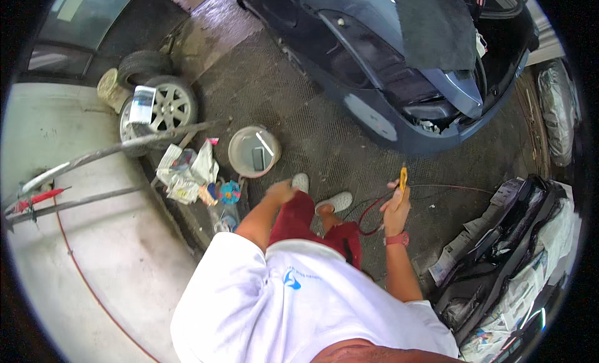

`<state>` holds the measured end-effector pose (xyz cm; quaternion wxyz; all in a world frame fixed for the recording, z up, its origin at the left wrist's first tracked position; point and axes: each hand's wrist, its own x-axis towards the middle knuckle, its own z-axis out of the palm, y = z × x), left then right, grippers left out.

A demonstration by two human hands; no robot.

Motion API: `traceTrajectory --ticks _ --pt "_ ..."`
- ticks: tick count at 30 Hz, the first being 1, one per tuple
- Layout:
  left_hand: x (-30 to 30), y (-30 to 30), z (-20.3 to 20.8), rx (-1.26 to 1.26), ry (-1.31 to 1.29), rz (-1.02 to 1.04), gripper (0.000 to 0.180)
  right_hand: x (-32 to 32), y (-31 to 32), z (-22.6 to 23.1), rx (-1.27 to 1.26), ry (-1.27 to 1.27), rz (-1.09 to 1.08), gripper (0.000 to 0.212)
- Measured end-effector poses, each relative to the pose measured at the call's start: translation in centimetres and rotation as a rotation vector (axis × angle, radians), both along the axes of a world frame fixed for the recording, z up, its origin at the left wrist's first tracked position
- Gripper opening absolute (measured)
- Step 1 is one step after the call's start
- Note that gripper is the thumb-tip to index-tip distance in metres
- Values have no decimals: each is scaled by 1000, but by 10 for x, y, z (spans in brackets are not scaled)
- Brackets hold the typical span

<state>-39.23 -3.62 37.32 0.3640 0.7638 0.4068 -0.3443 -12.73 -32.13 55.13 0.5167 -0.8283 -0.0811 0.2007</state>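
My right hand [394, 210] is closed round a slim yellow air blow gun [403, 177], held upright out in front of me. A thin red hose [368, 230] curves along the floor beneath that hand. My left hand [282, 192] hangs by my left thigh, against the dark red shorts [293, 216]; its fingers are too small and blurred to make out. Ahead stands a blue-grey car bumper [430, 144] with a pale sanded patch [370, 116]. A dark cloth [435, 29] drapes over the car body above it.
Left of my feet stands a white bucket [274, 149] of water with a dark block inside. Beyond it are wheels [171, 105], crumpled paper [187, 172] and a metal bar [125, 143]. A white car panel [81, 257] fills the left. Black trim parts [499, 257] lie on newspaper at right.
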Motion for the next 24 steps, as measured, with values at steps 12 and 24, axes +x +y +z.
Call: traceTrajectory --ticks 12,24 --pt "-340 72 -6 53 6 869 72 -56 -95 -54 -298 186 -242 48" --pt "-128 250 -35 -296 -102 679 80 -122 15 -48 -695 272 -82 70"
